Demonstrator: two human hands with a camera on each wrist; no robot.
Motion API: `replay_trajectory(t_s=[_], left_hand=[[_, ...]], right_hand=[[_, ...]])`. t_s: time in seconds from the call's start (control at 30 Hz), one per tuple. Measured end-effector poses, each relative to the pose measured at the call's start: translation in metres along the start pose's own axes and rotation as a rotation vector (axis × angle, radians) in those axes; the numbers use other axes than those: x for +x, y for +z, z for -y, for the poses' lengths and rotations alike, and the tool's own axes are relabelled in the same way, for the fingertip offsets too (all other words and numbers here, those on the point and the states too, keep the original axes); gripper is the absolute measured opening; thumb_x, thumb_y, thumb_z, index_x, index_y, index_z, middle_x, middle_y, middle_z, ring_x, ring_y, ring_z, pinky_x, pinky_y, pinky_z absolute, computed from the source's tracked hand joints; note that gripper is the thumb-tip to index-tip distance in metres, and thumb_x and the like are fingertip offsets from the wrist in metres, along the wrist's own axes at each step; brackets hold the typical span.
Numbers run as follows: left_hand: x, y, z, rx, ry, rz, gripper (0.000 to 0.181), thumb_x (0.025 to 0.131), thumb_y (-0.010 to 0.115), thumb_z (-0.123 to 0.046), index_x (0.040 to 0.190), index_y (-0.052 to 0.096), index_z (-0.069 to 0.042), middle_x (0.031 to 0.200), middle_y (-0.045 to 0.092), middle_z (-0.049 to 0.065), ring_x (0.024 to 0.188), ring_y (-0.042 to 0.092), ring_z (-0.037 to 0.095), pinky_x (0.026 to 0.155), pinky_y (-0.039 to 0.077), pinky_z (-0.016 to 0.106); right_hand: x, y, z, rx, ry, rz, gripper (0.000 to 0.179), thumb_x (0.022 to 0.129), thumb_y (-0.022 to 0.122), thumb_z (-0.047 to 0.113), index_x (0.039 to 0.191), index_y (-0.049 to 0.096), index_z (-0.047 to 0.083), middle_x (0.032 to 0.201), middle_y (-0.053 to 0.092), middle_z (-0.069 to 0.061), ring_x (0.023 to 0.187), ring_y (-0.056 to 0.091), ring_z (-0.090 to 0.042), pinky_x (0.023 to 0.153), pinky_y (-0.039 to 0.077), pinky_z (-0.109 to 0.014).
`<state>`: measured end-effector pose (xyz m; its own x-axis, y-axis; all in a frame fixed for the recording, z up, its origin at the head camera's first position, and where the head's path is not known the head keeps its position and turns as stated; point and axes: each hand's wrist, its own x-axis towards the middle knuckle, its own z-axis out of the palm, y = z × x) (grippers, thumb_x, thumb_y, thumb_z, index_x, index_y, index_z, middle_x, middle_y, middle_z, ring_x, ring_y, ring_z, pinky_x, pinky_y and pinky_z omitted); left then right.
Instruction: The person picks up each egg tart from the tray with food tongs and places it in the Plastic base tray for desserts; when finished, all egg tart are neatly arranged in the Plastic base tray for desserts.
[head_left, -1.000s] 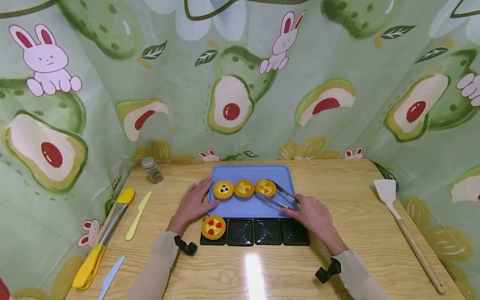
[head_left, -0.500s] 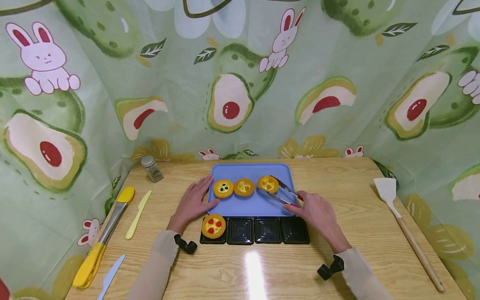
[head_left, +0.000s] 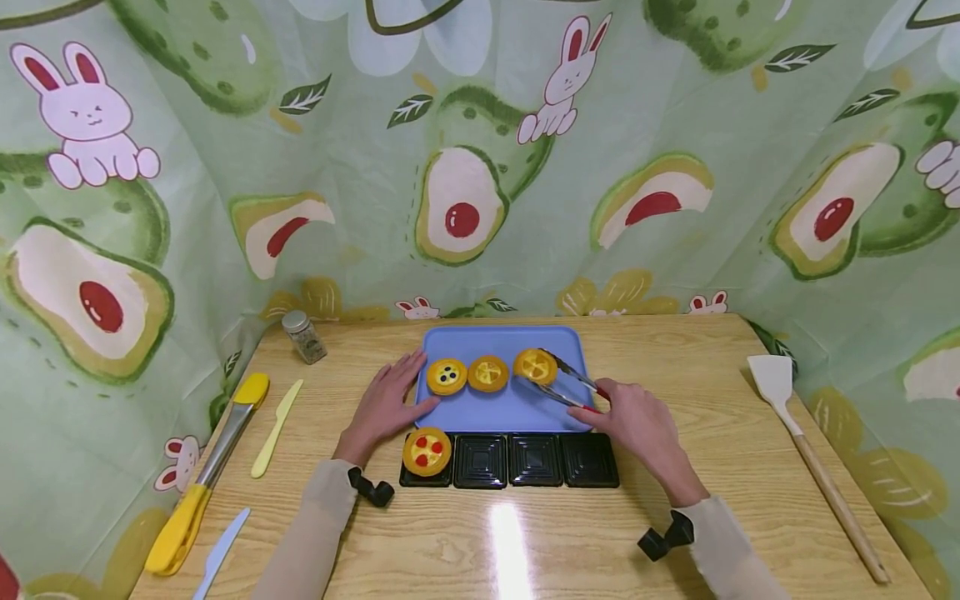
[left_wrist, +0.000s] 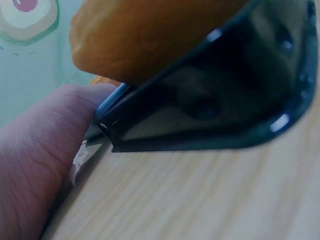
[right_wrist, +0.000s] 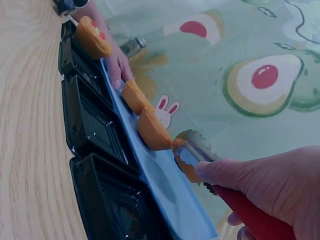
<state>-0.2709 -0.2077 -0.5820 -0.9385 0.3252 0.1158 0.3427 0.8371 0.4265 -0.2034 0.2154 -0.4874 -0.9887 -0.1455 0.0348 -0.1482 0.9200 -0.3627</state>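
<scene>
Tongs with red handles [right_wrist: 250, 210] are gripped in my right hand [head_left: 636, 422]. Their tips sit on either side of a tart [head_left: 536, 367] with pale yellow wedges on top, over the right part of the blue tray [head_left: 495, 340]. Left of it on the tray lie a similar tart [head_left: 488, 374] and one with dark blue dots [head_left: 447, 377]. My left hand [head_left: 384, 407] rests at the tray's left edge, fingers extended, thumb [left_wrist: 65, 110] reaching the rim. A tart with red pieces [head_left: 427, 452] sits in the leftmost black square container, near that hand.
Three more black square containers [head_left: 481, 461] continue the row along the tray's front. Left lie yellow-handled tongs [head_left: 191, 508], a yellow knife [head_left: 276, 429] and a blue knife [head_left: 221, 550]. A shaker jar [head_left: 304, 337] stands back left, a white spatula [head_left: 806, 454] lies right.
My right hand has shifted the tongs and their tart slightly right and away from me, opening a gap beside the middle tart. My left hand has stayed at the tray's edge.
</scene>
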Motion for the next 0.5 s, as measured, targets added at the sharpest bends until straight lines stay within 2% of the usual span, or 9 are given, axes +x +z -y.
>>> replay_trajectory(t_s=[0.1,0.27,0.5], left_hand=[[0.000,0.001,0.000,-0.004,-0.002,-0.001,0.099,0.092,0.055,-0.077,0.168,0.024,-0.021,0.173,0.024,-0.005,0.160,0.019,0.023,0.130,0.011,0.050],[0.000,0.000,-0.001,-0.013,0.000,-0.002,0.099,0.093,0.056,-0.076,0.168,0.025,-0.021,0.173,0.024,-0.004,0.160,0.019,0.023,0.130,0.012,0.051],[-0.001,0.000,-0.001,-0.013,0.002,-0.011,0.098,0.093,0.058,-0.075,0.168,0.026,-0.021,0.172,0.025,-0.003,0.160,0.020,0.024,0.130,0.012,0.052]], right_hand=[[-0.003,-0.001,0.002,0.000,-0.018,-0.017,0.066,0.086,0.079,0.061,0.120,0.071,0.005,0.063,0.044,0.001,0.052,0.044,-0.016,0.047,0.028,-0.029],[-0.006,-0.003,0.008,-0.016,-0.057,-0.035,0.058,0.084,0.080,0.062,0.107,0.071,0.009,0.063,0.035,0.003,0.051,0.041,-0.015,0.046,0.026,-0.028],[-0.010,-0.003,0.018,-0.036,-0.111,-0.019,0.053,0.084,0.080,0.062,0.091,0.065,0.011,0.062,0.032,0.004,0.052,0.038,-0.015,0.047,0.023,-0.029]])
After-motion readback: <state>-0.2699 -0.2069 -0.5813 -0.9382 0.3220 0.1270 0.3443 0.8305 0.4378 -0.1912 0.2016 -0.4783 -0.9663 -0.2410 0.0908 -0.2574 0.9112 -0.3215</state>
